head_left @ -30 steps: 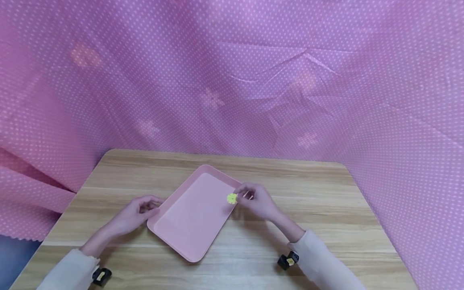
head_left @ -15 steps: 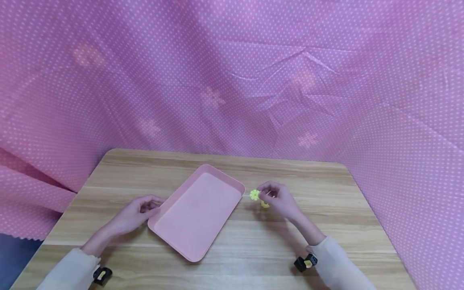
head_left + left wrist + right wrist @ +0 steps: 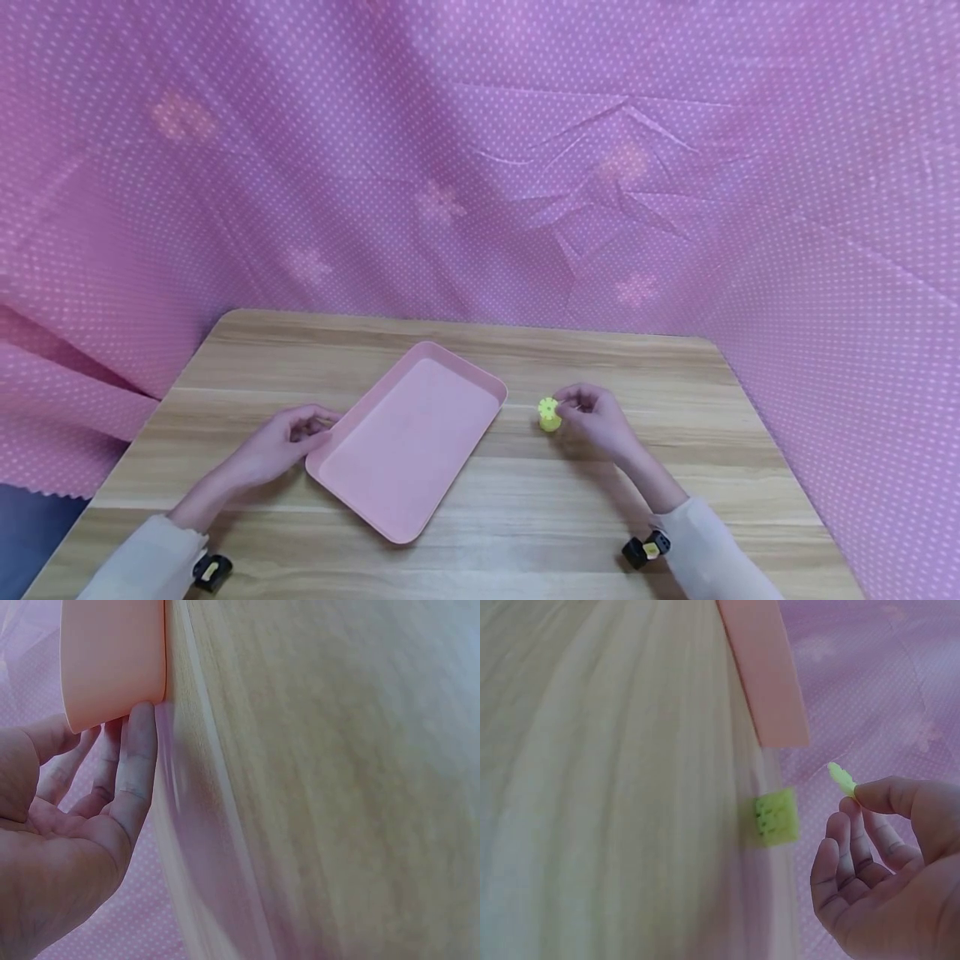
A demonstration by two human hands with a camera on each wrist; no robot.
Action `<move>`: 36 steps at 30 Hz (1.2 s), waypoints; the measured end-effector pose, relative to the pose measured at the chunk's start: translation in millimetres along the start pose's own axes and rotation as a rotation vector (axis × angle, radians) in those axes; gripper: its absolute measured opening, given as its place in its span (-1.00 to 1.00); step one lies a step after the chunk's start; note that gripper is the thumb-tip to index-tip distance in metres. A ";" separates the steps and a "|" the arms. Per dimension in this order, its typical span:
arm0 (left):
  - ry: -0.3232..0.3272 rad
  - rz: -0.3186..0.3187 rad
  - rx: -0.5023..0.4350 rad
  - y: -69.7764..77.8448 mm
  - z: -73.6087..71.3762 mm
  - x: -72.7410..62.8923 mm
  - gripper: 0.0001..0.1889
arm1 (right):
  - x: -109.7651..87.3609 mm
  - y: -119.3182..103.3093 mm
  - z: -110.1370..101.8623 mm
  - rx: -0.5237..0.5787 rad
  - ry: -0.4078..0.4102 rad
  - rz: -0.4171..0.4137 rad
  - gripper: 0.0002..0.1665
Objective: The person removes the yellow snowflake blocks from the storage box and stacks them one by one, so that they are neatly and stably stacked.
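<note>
Thumb and fingertips of my right hand (image 3: 600, 421) pinch a thin yellow-green flower-shaped disc (image 3: 547, 407) by its edge. In the head view this disc overlaps a small yellow-green block (image 3: 551, 424) that sits on the table; the right wrist view shows the disc apart from the block (image 3: 778, 817), which has a bumpy, notched side. Left of it lies a shallow pink rectangular tray (image 3: 405, 442), turned at an angle. My left hand (image 3: 277, 446) holds the tray's left side, thumb at the rim and fingers at the wall in the left wrist view.
The wooden table (image 3: 637, 358) has rounded far corners. Pink dotted cloth (image 3: 450, 167) with flower prints hangs behind it and along both sides. Black wrist devices (image 3: 647, 550) sit at both cuffs.
My right hand has moved right, from over the tray's right rim to the block, carrying the flower-shaped disc. The block, hidden at first, now shows. My left hand and the tray stay still.
</note>
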State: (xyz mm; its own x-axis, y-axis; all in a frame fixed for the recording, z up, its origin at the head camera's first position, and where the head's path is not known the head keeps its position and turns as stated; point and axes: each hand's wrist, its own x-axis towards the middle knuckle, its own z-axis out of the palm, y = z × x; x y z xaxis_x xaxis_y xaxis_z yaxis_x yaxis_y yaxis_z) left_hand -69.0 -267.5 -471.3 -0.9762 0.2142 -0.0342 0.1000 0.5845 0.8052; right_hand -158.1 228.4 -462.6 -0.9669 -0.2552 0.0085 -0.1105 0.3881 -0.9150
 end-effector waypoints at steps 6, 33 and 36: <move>0.001 0.003 0.004 -1.5 -0.8 3.1 -0.68 | 3.6 14.1 -3.8 0.117 -0.047 0.047 -0.64; -0.004 0.010 -0.008 -6.8 -7.0 18.3 -0.67 | 23.6 24.5 -1.9 0.072 -0.038 0.112 -0.66; -0.001 0.011 -0.006 -6.5 -7.6 19.8 -0.68 | 25.2 24.6 -2.0 0.060 -0.043 0.104 -0.66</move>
State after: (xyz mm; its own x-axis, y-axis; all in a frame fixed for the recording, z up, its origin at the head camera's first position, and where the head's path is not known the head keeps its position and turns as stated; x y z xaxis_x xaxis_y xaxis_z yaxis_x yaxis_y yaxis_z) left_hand -90.5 -273.1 -472.7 -0.9748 0.2216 -0.0259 0.1097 0.5771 0.8092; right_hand -185.6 233.4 -484.1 -0.9616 -0.2542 -0.1037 0.0053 0.3607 -0.9327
